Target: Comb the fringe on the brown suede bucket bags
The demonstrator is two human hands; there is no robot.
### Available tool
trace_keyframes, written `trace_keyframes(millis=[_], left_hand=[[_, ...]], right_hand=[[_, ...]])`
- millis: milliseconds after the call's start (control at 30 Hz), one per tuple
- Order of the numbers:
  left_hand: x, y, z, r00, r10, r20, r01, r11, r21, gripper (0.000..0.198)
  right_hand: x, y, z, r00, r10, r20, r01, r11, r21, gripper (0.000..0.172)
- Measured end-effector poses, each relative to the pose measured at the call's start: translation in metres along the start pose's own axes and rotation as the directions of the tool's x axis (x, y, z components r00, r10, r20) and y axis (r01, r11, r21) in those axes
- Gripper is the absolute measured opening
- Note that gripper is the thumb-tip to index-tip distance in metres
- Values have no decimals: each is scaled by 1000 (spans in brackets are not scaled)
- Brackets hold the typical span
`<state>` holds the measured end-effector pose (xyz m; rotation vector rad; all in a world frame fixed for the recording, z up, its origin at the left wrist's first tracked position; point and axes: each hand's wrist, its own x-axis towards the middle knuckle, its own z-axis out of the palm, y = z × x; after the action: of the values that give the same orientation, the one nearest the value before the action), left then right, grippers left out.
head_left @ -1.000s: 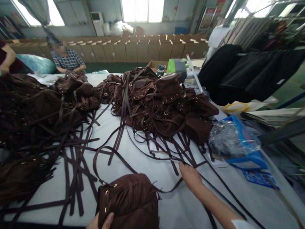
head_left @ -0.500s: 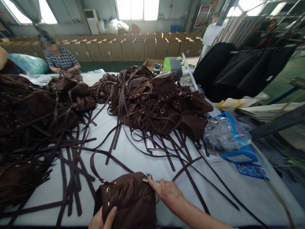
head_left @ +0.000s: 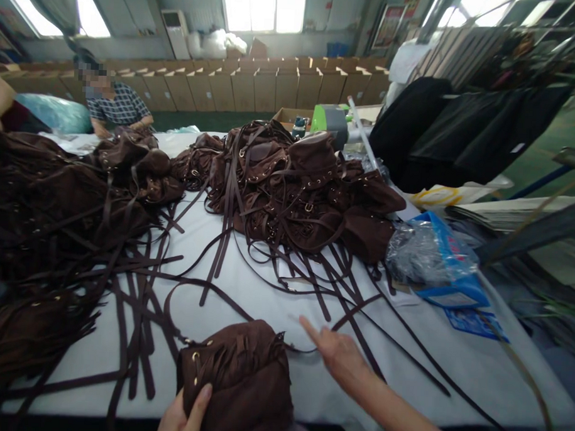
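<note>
A brown fringed suede bag (head_left: 237,377) lies at the near edge of the white table (head_left: 275,303). My left hand (head_left: 181,416) grips its lower left side, thumb pressed on the suede. Just right of the bag's top corner, my right hand (head_left: 339,355) hovers with fingers stretched out and the forefinger pointing left and up; it holds nothing. A thin brown strap (head_left: 306,350) runs from the bag's top toward that hand. Long loose brown straps (head_left: 359,331) cross the table beyond it.
A heap of brown bags (head_left: 298,191) fills the table's middle, another heap (head_left: 56,220) covers the left side. A blue plastic packet (head_left: 432,258) lies at the right. A person in a checked shirt (head_left: 114,106) sits at the far left end. Cardboard boxes (head_left: 273,86) line the back.
My right hand came back from the far straps to the bag's top corner, then lifted slightly off it with the fingers spread. My left hand stayed on the bag.
</note>
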<state>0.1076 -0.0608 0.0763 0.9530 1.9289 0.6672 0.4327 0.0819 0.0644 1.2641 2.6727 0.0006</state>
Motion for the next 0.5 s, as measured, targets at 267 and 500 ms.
trace_keyframes(millis=[267, 500], left_hand=[[1, 3, 8, 998, 61, 28, -62, 998, 11, 51], [-3, 10, 17, 994, 107, -20, -107, 994, -15, 52]], right_hand=[[8, -59, 11, 999, -39, 6, 39, 999, -2, 70], [21, -23, 42, 990, 142, 20, -142, 989, -30, 73]])
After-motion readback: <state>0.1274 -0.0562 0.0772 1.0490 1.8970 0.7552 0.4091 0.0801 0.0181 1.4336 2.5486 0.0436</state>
